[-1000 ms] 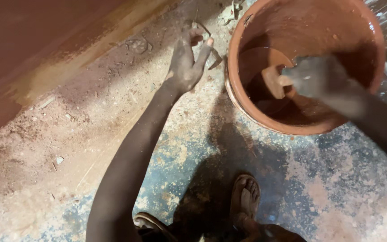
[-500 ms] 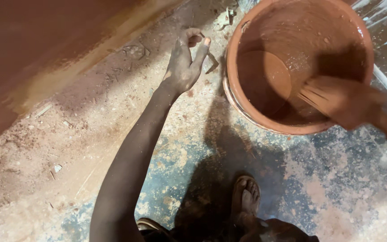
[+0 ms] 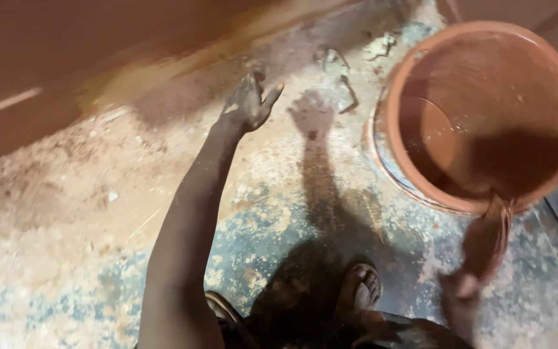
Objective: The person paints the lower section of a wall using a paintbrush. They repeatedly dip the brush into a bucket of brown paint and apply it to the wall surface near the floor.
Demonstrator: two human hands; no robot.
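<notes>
My left hand (image 3: 250, 103) is stretched out over the dusty floor, smeared with dark mud, fingers apart and holding nothing. Its shadow (image 3: 311, 115) falls just to its right. A round terracotta-coloured bucket (image 3: 395, 90) stands at the upper right, holding reddish-brown liquid (image 3: 437, 132). My right hand (image 3: 482, 249) is a blurred, mud-coated streak at the bucket's near rim, outside the liquid. Whether it holds anything is too blurred to tell.
A reddish-brown painted wall (image 3: 66, 58) runs along the top left, meeting the floor at a stained band. The floor (image 3: 59, 220) is rough concrete with blue patches and debris (image 3: 340, 64) near the bucket. My sandalled foot (image 3: 361, 289) is at the bottom centre.
My right hand has come out of the bucket's liquid to its near rim. My left hand has lifted off the floor by the bucket and swung left; the view shifted.
</notes>
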